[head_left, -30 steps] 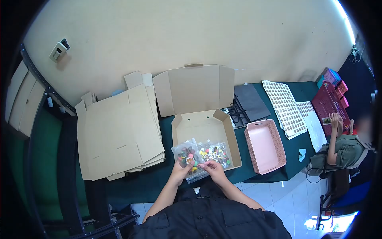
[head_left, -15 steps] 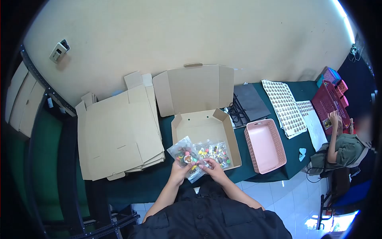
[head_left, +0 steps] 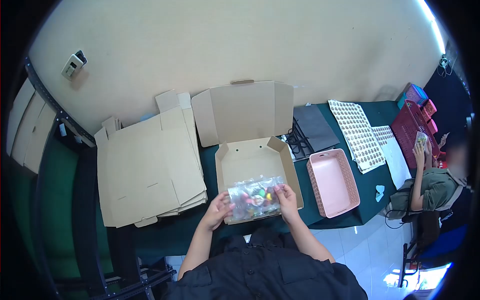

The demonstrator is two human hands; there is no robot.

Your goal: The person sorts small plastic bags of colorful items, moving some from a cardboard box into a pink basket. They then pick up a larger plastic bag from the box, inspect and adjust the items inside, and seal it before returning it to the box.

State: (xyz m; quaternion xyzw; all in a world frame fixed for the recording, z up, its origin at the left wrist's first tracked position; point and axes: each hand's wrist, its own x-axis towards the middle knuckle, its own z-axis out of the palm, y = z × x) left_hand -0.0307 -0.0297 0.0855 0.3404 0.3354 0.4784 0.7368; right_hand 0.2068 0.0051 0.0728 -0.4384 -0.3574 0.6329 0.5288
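A clear plastic bag of colourful sweets [head_left: 255,199] with a round label is stretched sideways over the front of an open cardboard box [head_left: 250,155]. My left hand [head_left: 218,211] grips the bag's left end, fingers closed on its edge. At the other end, my right hand [head_left: 286,201] pinches the upper right corner between thumb and fingers. The box stands with its lid [head_left: 245,110] raised against the wall. Whatever lies in the front of the box is mostly hidden behind the held bag.
Flat cardboard boxes [head_left: 145,175] are stacked on the left. To the right are a pink basket [head_left: 333,185], dark paper bags [head_left: 316,127] and sticker sheets [head_left: 357,135]. A co-worker [head_left: 435,187] at far right holds a small packet beside a maroon basket [head_left: 412,125].
The bag has turned from a tilted upright position to lying sideways, and my hands have spread to its two ends. The co-worker's hands have risen with a packet.
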